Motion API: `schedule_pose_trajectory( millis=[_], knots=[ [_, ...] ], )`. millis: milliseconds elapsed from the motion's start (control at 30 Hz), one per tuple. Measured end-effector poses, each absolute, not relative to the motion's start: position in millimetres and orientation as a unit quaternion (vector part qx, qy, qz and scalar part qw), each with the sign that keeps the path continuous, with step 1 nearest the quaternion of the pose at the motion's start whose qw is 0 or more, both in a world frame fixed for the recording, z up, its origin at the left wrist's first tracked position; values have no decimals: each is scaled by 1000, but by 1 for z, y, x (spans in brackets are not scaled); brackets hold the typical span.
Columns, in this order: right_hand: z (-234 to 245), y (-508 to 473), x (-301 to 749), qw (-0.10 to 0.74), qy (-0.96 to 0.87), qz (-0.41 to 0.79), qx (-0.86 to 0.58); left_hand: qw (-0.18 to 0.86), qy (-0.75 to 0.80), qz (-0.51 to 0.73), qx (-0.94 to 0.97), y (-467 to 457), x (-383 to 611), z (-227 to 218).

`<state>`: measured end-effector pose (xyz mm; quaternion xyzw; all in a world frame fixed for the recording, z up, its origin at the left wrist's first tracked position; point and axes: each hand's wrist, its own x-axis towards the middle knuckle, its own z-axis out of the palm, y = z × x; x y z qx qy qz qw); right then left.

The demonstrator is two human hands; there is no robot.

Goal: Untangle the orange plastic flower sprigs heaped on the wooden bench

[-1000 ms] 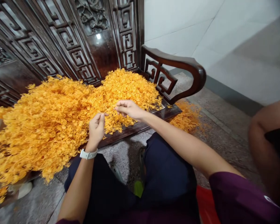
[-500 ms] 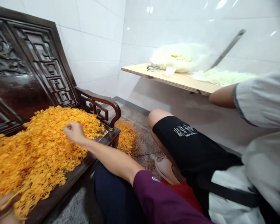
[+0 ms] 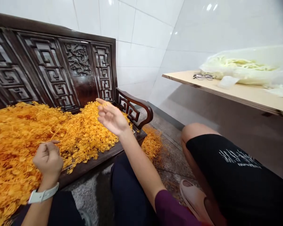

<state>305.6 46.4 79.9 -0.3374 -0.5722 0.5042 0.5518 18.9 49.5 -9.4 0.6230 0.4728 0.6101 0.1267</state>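
Observation:
A big heap of orange plastic sprigs (image 3: 25,135) covers the seat of a dark carved wooden bench (image 3: 44,69). My left hand (image 3: 48,160), with a white watch on the wrist, is curled closed at the heap's near edge and pinches a thin orange sprig. Over the right end of the heap, near the armrest (image 3: 134,108), my right hand (image 3: 110,117) is raised with its fingers spread and a small orange piece at the fingertips.
Another person's bare knee and black shorts (image 3: 226,163) are close on my right, a sandal (image 3: 195,201) below. A plywood table (image 3: 238,92) at right bears glasses (image 3: 202,76) and a bag of pale sprigs (image 3: 245,67). More orange sprigs (image 3: 153,142) lie on the floor.
The view swung right and then back left. My right hand rose from the heap and opened its fingers. My left hand came back into view.

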Motion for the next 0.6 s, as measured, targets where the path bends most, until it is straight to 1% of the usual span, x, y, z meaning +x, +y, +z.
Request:
schedule_pose_trajectory(
  millis=[67,133,200,267,367,500,600],
  knots=[
    [78,51,285,588,-451,602,-298,101,462,656,588,43,25,-6],
    [78,46,274,595,-319,699,-234,99,444,677,579,34,30,0],
    [76,31,271,596,-279,732,-177,104,431,691,571,25,35,9],
    [70,13,270,621,-294,707,-168,113,419,718,544,14,42,24],
    [55,-14,261,645,-327,648,-238,159,348,786,485,-6,55,59],
    [39,-54,242,641,-360,581,-350,299,209,818,443,-38,74,116],
    [43,-84,243,624,-397,587,-330,450,169,778,403,-56,93,148]
  ],
)
